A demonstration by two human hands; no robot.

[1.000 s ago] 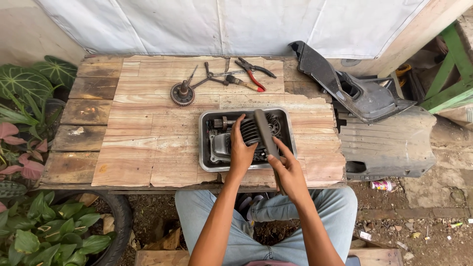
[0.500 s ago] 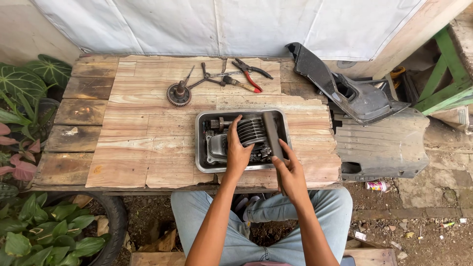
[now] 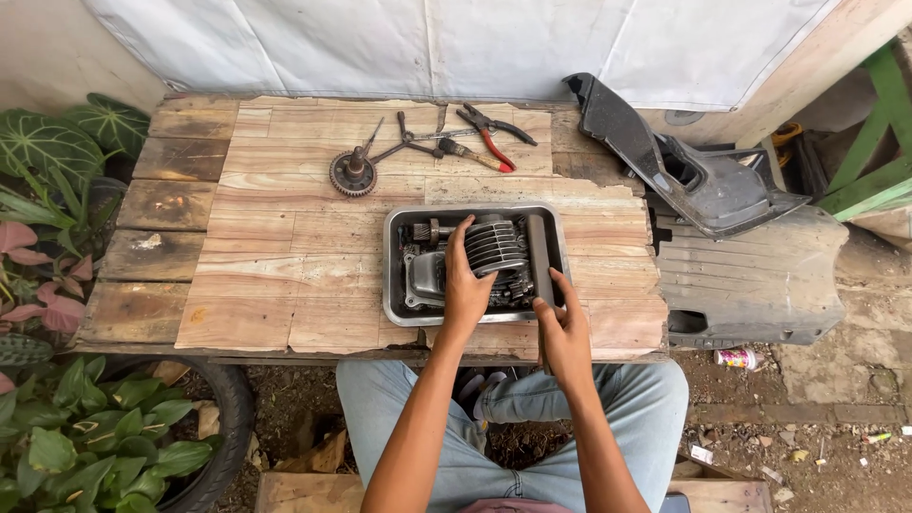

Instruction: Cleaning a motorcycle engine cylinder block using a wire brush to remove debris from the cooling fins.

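Left hand (image 3: 465,290) is gripping the finned engine cylinder (image 3: 496,249) sitting in the metal tray (image 3: 394,275) near the tabletop (image 3: 285,256) front edge, fingers curled over the fins. Right hand (image 3: 562,328) is closing around a long dark flat bar (image 3: 540,256) lying along the tray's right side. Looks like he's sorting parts; the next move probably needs a steady lift clear of the tray wall. Pliers (image 3: 494,133) and gear (image 3: 353,174) are sitting untouched at the far side.

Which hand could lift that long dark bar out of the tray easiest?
Probably the right hand. It already grips the near end of the long dark bar at the right side of the metal tray. The left hand is busy resting on the finned engine part.
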